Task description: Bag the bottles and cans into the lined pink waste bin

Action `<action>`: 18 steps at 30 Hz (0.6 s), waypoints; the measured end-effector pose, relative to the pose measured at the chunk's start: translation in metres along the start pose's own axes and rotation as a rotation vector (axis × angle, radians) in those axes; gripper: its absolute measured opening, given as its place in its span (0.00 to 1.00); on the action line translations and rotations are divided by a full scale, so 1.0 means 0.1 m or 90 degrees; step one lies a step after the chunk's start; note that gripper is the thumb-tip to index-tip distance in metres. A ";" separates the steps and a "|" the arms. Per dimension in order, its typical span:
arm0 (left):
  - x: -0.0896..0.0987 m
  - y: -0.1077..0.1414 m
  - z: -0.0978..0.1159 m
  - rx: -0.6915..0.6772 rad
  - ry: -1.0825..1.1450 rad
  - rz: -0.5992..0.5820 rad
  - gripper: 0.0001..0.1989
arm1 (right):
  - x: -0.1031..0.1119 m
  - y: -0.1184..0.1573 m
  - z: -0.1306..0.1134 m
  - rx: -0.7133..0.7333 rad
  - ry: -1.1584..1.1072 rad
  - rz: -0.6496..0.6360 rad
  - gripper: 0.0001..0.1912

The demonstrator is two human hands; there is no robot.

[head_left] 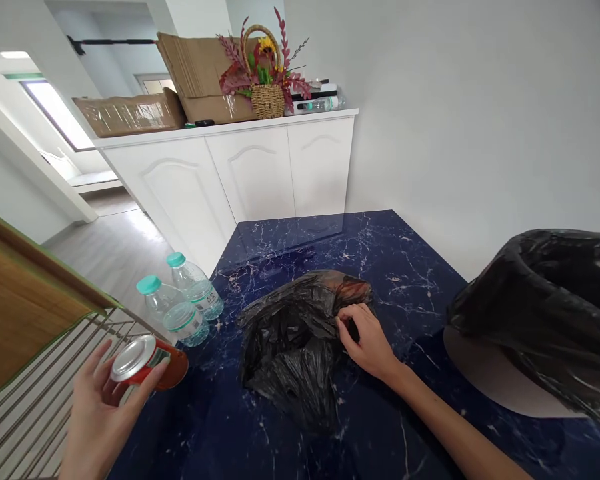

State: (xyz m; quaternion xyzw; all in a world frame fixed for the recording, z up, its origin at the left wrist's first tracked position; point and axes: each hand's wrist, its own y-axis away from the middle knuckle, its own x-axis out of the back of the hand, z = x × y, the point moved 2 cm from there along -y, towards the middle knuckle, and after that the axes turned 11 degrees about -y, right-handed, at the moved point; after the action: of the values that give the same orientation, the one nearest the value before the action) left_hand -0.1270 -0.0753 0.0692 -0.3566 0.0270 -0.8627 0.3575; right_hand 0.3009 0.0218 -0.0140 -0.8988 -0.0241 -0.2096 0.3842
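My left hand (103,407) holds a red drink can (150,360) tilted at the left edge of the table, its silver end toward me. The thumb lies along the near side and the fingers curl round the other. My right hand (367,340) pinches the right side of a crumpled black plastic bag (300,360) on the blue marbled table (380,260). The bag's mouth gapes toward me. Something reddish-brown shows dimly through its thin film near my right knuckles; I cannot make out what it is.
Two clear plastic bottles (195,287) with teal caps stand at the table's left edge. A bin (500,380) lined with a black bag sits at the right. Left lies a wire rack (35,387). Behind, a white cabinet (260,167) bears cardboard boxes (130,115) and a flower basket (267,100).
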 end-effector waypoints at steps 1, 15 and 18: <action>-0.02 -0.01 -0.02 0.006 0.012 -0.006 0.63 | 0.00 0.00 0.00 -0.001 0.000 0.001 0.05; -0.19 0.09 -0.03 -0.023 -0.005 -0.073 0.44 | 0.06 -0.03 -0.19 0.045 -0.070 -0.011 0.19; -0.16 0.11 -0.01 -0.097 -0.076 -0.053 0.41 | 0.05 -0.03 -0.26 0.099 -0.075 -0.035 0.29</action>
State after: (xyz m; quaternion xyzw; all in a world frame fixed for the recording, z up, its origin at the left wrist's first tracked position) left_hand -0.1133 -0.0736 0.0553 -0.4342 0.0563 -0.8494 0.2946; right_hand 0.2960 0.0051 0.0059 -0.8760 -0.0875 -0.1646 0.4449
